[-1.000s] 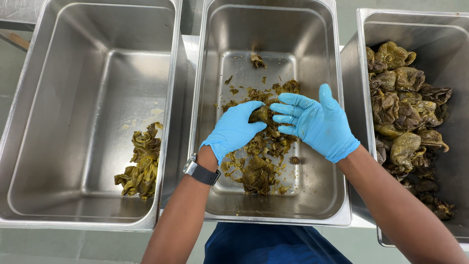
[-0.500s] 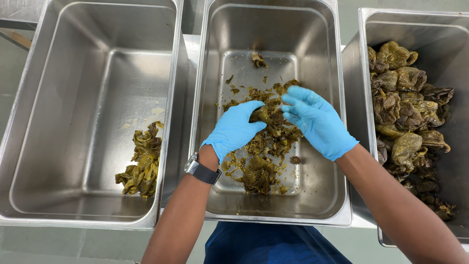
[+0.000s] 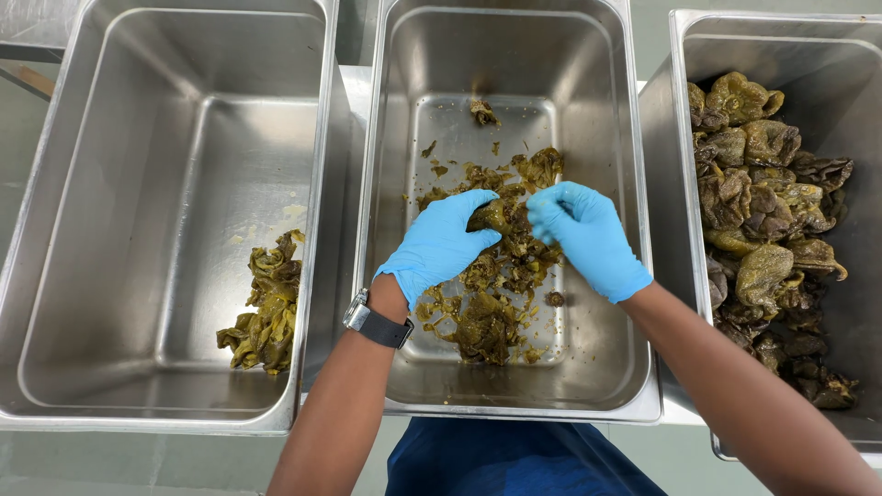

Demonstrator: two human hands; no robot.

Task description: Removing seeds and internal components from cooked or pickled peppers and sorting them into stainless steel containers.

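Both hands wear blue gloves over the middle steel pan [image 3: 395,165]. My left hand [image 3: 441,243] grips a soft olive-green roasted pepper [image 3: 490,217] at its fingertips. My right hand [image 3: 585,237] pinches the same pepper from the right side, fingers curled in. Under the hands lies a heap of pepper skins and scraps [image 3: 487,312] on the pan floor. A wristwatch [image 3: 372,321] sits on my left wrist.
The left steel pan [image 3: 110,184] holds a small pile of cleaned green peppers [image 3: 265,312] near its right wall. The right steel pan [image 3: 680,110] is filled with several whole dark roasted peppers [image 3: 763,230]. A blue garment shows at the bottom edge.
My right hand's fingers were spread a second ago and have curled in onto the pepper. Both hands stay over the middle pan.
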